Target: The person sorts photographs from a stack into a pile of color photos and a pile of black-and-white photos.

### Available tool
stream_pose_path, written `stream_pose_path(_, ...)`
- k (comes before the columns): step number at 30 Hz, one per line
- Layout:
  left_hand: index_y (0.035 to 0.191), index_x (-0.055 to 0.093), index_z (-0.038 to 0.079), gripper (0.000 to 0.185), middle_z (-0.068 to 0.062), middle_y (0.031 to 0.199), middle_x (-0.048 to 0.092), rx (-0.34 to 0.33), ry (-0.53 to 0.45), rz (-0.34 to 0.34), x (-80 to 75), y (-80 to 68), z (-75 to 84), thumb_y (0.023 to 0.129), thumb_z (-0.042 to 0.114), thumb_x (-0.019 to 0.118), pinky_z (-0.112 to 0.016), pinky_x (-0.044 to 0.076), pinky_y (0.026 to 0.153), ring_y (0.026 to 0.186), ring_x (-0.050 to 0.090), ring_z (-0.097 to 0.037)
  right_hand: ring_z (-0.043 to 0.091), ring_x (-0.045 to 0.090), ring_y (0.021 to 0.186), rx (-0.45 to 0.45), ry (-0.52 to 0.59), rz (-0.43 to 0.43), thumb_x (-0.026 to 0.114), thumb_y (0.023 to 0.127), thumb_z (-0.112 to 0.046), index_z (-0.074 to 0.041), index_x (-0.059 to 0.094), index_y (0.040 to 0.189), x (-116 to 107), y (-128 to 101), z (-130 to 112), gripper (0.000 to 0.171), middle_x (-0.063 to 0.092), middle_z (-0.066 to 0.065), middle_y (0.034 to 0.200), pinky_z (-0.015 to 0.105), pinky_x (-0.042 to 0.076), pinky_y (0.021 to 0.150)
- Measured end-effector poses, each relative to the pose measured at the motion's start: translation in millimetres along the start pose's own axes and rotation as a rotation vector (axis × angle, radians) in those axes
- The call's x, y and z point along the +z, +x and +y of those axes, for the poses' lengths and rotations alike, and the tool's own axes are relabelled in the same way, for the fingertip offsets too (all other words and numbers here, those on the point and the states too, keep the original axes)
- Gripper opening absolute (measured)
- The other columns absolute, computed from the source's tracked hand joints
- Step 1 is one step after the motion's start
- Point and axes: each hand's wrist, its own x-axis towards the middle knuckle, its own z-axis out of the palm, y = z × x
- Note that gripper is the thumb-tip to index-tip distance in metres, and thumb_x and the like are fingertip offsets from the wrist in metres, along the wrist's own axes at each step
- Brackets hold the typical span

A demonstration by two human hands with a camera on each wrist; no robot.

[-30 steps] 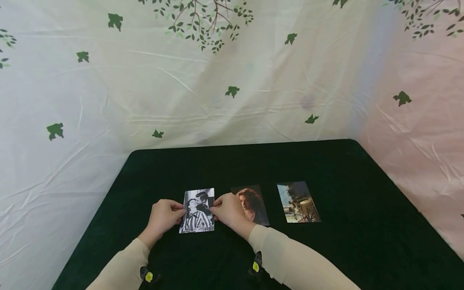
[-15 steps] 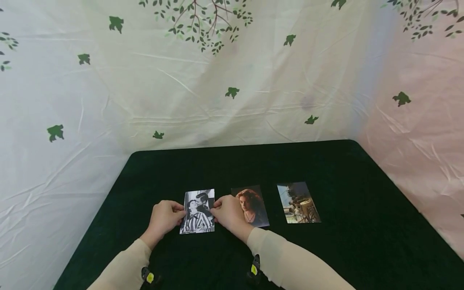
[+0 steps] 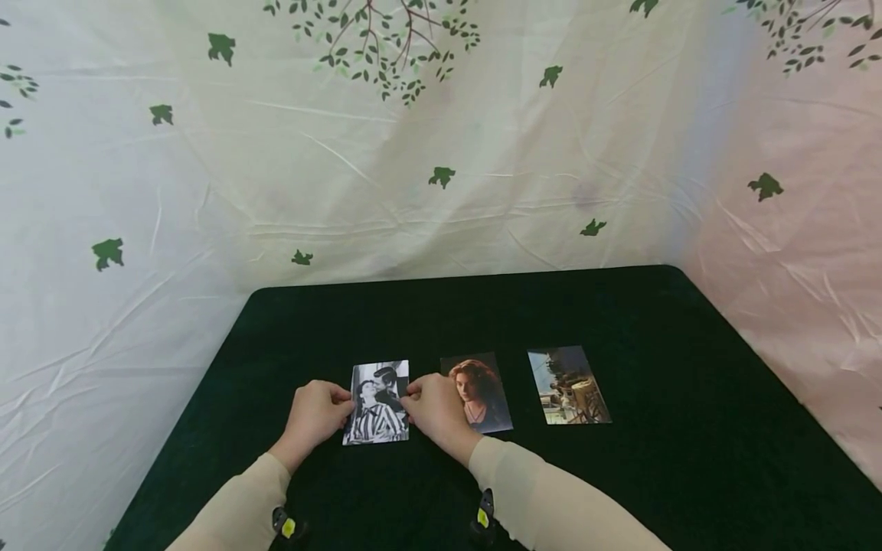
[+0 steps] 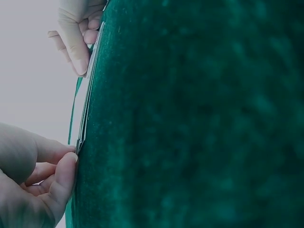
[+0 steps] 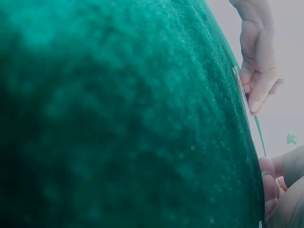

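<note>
A black-and-white photo card (image 3: 376, 409) showing two people, one in stripes, lies on the dark green cloth. My left hand (image 3: 316, 417) pinches its left edge between thumb and fingers. At the right edge my right hand (image 3: 441, 409) does the same. Seen edge-on in the left wrist view, the cards (image 4: 88, 102) form a thin stack of several layers, low against the cloth. Partly behind my right hand is a dark portrait photo card (image 3: 489, 398). Farther right lies a colour photo card (image 3: 570, 386) of an outdoor scene.
The dark green cloth (image 3: 654, 474) covers a table with rounded far corners. Behind it hangs a pale curtain (image 3: 344, 176) printed with leaves and branches. A pinkish curtain (image 3: 799, 268) borders the right side. Small black straps with yellow marks sit on both cuffs.
</note>
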Motion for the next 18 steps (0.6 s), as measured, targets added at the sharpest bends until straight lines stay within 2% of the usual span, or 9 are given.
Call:
stream_pose_path(7,0.094,0.075,0.004,0.011,-0.001,0.075,0.065,0.015,0.028,0.006,-1.2,1.5,-0.5,0.085,0.010,0.072,-0.028,0.050,0.057,0.059,0.058,-0.011,0.002,0.057,0.052,-0.011,-0.034,-0.007,0.072,0.087,-0.016,-0.005,0.073,0.104,0,2,-2,0.021,0.064,-0.008,0.068,0.021,0.047,0.050)
stream_pose_path(11,0.095,0.074,0.004,0.012,0.000,0.071,0.064,0.005,0.017,0.013,-3.1,0.8,-1.6,0.086,0.012,0.071,-0.028,0.049,0.056,0.059,0.058,-0.011,0.003,0.058,0.053,-0.017,-0.026,-0.049,0.069,0.089,-0.018,-0.004,0.072,0.107,-5,1,-5,0.023,0.063,-0.008,0.067,0.022,0.047,0.050)
stream_pose_path(15,0.092,0.074,0.007,0.011,0.001,0.071,0.064,0.034,0.014,0.071,-5.8,-2.8,0.8,0.086,0.015,0.071,-0.028,0.047,0.055,0.059,0.057,-0.011,0.004,0.060,0.057,-0.019,0.012,-0.076,0.067,0.090,-0.020,-0.004,0.070,0.112,-21,-3,-5,0.027,0.064,-0.008,0.071,0.024,0.048,0.052)
stream_pose_path(18,0.090,0.074,0.009,0.010,0.002,0.071,0.064,0.091,0.014,0.139,-8.0,-6.8,9.9,0.086,0.017,0.071,-0.027,0.046,0.054,0.059,0.055,-0.012,0.005,0.062,0.064,-0.020,-0.013,-0.024,0.067,0.091,-0.023,-0.009,0.070,0.112,-44,-7,0,0.025,0.067,-0.006,0.081,0.026,0.050,0.057)
